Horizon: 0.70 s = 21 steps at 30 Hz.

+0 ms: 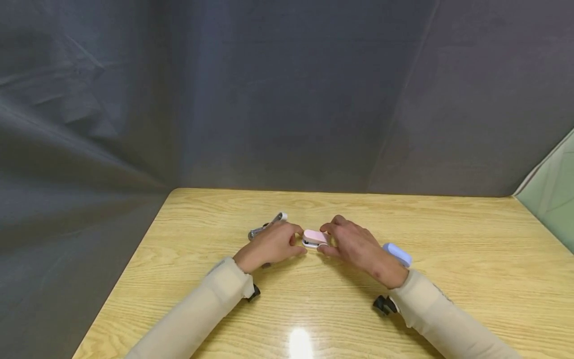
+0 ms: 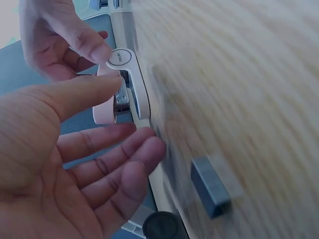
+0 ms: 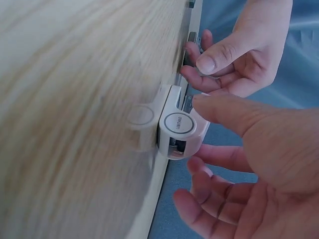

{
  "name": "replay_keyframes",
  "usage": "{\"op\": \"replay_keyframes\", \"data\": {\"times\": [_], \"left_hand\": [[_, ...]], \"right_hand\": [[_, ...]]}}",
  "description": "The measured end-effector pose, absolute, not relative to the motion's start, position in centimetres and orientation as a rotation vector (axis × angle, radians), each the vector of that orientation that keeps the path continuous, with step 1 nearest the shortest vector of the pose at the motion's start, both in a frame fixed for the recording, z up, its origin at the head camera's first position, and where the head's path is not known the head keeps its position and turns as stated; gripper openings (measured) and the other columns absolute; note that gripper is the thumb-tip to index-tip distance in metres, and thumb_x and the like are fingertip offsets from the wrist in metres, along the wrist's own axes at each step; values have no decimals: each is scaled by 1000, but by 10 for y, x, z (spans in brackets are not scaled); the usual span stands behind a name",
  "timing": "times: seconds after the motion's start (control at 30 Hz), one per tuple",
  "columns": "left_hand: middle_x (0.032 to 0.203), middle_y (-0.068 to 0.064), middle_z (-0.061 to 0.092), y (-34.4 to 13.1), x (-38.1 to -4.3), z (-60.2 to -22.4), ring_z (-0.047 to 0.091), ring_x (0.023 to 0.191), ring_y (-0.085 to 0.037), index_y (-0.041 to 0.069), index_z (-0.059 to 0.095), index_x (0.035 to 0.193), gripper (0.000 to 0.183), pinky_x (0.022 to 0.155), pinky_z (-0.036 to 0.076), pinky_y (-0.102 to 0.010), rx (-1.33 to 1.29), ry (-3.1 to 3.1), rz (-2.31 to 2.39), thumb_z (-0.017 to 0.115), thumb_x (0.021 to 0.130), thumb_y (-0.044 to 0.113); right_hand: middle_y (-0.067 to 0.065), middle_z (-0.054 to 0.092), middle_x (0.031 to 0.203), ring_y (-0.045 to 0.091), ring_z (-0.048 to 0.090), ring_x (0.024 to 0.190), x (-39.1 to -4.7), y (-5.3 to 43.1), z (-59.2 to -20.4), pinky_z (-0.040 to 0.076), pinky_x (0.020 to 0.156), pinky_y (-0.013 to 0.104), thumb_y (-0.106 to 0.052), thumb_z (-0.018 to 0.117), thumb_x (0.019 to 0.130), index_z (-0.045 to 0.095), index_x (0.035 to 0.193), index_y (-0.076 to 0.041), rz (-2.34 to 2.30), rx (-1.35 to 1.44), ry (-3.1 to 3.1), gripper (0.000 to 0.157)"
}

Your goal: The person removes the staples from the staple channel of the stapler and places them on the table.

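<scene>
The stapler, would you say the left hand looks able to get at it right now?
Most likely yes: the left hand is at one end of the stapler, with nothing seen blocking it; the right hand is at the other end.

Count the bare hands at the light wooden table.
2: bare left hand at the left end of the pink-and-white rounded stapler, bare right hand at its right end.

Wears long, pale cream sleeves (image 1: 193, 314) with softly creased cuffs (image 1: 237, 279), and bears a small, angular black block (image 1: 384, 304) beneath each one.
</scene>
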State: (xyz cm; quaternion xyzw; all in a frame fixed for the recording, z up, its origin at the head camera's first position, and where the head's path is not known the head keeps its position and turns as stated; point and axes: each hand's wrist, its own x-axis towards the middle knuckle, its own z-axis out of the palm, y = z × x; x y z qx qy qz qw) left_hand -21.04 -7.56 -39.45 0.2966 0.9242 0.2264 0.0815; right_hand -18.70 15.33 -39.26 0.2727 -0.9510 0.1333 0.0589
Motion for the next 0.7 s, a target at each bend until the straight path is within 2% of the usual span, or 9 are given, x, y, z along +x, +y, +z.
{"op": "replay_keyframes", "data": {"times": [0.23,0.43,0.7], "left_hand": [[66,2,56,-72,-217,-398,38,49,-9,7,70,125,37,49,32,-25,852,2712,745,78,95,27],[61,2,49,-68,-222,-398,34,47,-8,13,71,105,16,48,30,-26,862,2660,782,79,95,22],[58,4,42,-64,-229,-400,32,47,-8,14,69,92,11,49,29,-25,856,2632,802,79,94,18]], "right_hand": [[3,60,96,9,48,67,-192,155,-397,46,58,28,-24,82,91,73,112,-6,436,873,-2850,29],[3,60,95,9,47,64,-195,153,-397,44,53,28,-26,82,91,74,111,-8,446,871,-2856,28],[3,59,93,12,49,68,-200,150,-399,46,58,29,-26,82,91,74,105,-9,488,886,-2855,24]]}}
